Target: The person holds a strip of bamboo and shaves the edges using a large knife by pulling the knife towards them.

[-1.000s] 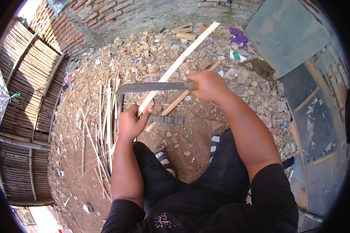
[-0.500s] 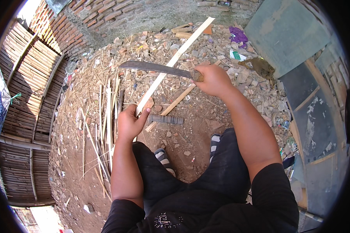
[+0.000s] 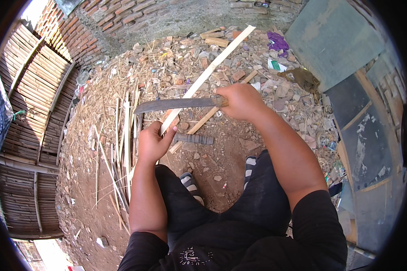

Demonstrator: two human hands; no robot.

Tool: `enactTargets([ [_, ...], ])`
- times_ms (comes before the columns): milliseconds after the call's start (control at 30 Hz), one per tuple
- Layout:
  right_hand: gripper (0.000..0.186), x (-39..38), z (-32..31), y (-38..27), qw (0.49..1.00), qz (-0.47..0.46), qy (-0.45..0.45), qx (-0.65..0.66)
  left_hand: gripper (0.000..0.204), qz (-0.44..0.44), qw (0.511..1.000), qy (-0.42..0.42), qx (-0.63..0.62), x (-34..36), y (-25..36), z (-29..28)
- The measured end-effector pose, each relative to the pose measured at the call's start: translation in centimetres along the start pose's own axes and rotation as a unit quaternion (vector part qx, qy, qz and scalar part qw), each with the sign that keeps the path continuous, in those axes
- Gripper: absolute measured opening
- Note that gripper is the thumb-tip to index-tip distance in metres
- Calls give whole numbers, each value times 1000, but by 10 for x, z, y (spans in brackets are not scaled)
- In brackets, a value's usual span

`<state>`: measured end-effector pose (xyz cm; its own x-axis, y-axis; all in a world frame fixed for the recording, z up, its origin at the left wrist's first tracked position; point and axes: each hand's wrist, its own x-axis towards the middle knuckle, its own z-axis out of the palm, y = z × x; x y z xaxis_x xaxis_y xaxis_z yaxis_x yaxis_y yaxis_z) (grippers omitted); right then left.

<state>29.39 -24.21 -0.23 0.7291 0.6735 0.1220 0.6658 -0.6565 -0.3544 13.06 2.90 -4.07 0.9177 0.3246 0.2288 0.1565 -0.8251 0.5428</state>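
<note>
My left hand (image 3: 153,142) is closed round the near end of a long pale wooden strip (image 3: 212,67), which slants up and away to the right. In my right hand (image 3: 241,101) is the wooden handle of a machete (image 3: 178,105). Its dark blade points left and lies across the strip, a little beyond my left fingers. Whether the edge bites into the wood, I cannot tell. Beneath, on the ground, rest a dark ridged sheath-like piece (image 3: 194,138) and a narrow wooden stick (image 3: 205,121).
Several thin strips (image 3: 125,135) lie in a heap left of my left hand. Rubble covers the ground up to a brick wall (image 3: 135,16). A bamboo wall (image 3: 40,90) stands at left; grey boards (image 3: 337,40) lean at right. A purple cloth (image 3: 277,43) lies far right.
My right hand has brought the machete down along the strip, closer to my left hand. The strip's far end has dipped slightly to the right. My left hand keeps its hold.
</note>
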Motion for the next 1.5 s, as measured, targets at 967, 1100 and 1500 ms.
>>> enactTargets([
  [967,27,0,11,-6,998,-53,43,-11,42,-3,999,10,-38,0,0,1],
  [1100,28,4,4,13,999,10,38,13,43,-6,1000,4,-22,-2,1,-4],
  [1500,37,7,7,35,989,85,87,79,44,-10,1000,9,8,3,4,3],
])
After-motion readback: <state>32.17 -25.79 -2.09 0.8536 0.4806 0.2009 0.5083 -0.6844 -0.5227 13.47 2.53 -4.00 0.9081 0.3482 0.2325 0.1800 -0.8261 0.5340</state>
